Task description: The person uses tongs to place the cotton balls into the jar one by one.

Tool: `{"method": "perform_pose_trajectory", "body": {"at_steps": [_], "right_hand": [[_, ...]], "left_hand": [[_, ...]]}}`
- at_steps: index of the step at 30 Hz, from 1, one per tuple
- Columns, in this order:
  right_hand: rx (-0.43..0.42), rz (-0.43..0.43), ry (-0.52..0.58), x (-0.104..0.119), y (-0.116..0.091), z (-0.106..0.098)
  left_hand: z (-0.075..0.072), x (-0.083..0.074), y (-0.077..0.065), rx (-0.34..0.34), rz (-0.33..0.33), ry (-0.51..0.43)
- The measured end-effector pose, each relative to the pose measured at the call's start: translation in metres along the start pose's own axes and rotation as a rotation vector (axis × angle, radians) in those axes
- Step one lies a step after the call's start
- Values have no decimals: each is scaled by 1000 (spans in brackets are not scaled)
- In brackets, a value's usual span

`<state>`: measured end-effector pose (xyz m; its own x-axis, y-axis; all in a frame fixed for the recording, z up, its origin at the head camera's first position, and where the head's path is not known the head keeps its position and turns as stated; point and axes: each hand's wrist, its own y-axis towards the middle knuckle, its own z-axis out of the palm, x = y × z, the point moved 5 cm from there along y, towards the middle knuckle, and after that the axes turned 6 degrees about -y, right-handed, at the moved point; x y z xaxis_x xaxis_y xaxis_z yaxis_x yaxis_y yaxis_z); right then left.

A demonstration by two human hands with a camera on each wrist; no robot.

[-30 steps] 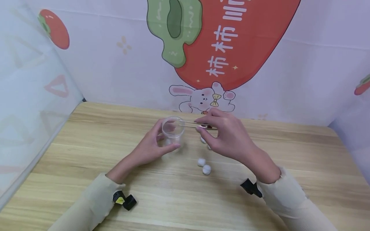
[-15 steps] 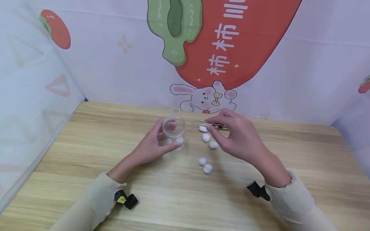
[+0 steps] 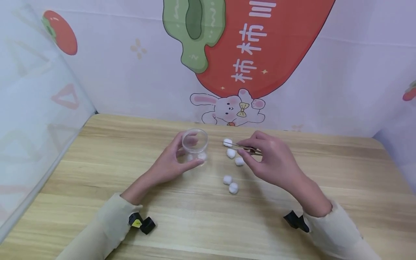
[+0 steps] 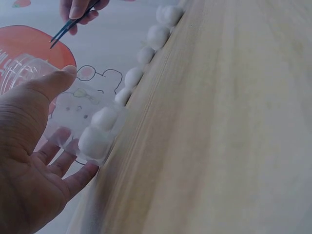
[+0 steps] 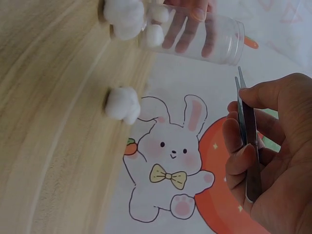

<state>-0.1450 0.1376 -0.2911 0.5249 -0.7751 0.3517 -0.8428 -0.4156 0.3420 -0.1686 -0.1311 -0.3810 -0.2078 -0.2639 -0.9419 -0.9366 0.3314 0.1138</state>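
Note:
In the head view my left hand (image 3: pixel 169 160) holds a clear plastic jar (image 3: pixel 195 148) upright on the table, thumb on the near side and fingers round the far side. Through its wall, cotton balls (image 4: pixel 104 118) show at the bottom in the left wrist view. My right hand (image 3: pixel 273 159) pinches metal tweezers (image 5: pixel 250 168) between thumb and fingers. Their tips stand slightly apart with nothing between them, raised above the table. From the head camera they overlap the farthest loose cotton ball (image 3: pixel 228 142).
Several loose cotton balls lie right of the jar, among them a middle one (image 3: pixel 231 153) and a near one (image 3: pixel 233 188). The wooden table (image 3: pixel 195 224) ends at a printed cloth backdrop (image 3: pixel 130 83). Black wrist cameras sit on both sleeves.
My right hand has drawn the tweezers away from the jar's mouth to the right, then lowered them toward the cotton balls. My left hand stays on the jar.

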Motion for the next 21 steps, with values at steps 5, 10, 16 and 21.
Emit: {"method": "perform_pose_trajectory", "body": {"at_steps": [5, 10, 16, 21], "right_hand": [[25, 21, -6, -7, -11, 3], [56, 64, 41, -20, -27, 4], [120, 90, 169, -29, -39, 18], [126, 70, 165, -30, -46, 26]], "left_hand": [[-1, -1, 0, -11, 9, 2], [6, -2, 3, 5, 11, -18], [-1, 0, -2, -28, -22, -31], [-3, -1, -1, -38, -10, -39]]}}
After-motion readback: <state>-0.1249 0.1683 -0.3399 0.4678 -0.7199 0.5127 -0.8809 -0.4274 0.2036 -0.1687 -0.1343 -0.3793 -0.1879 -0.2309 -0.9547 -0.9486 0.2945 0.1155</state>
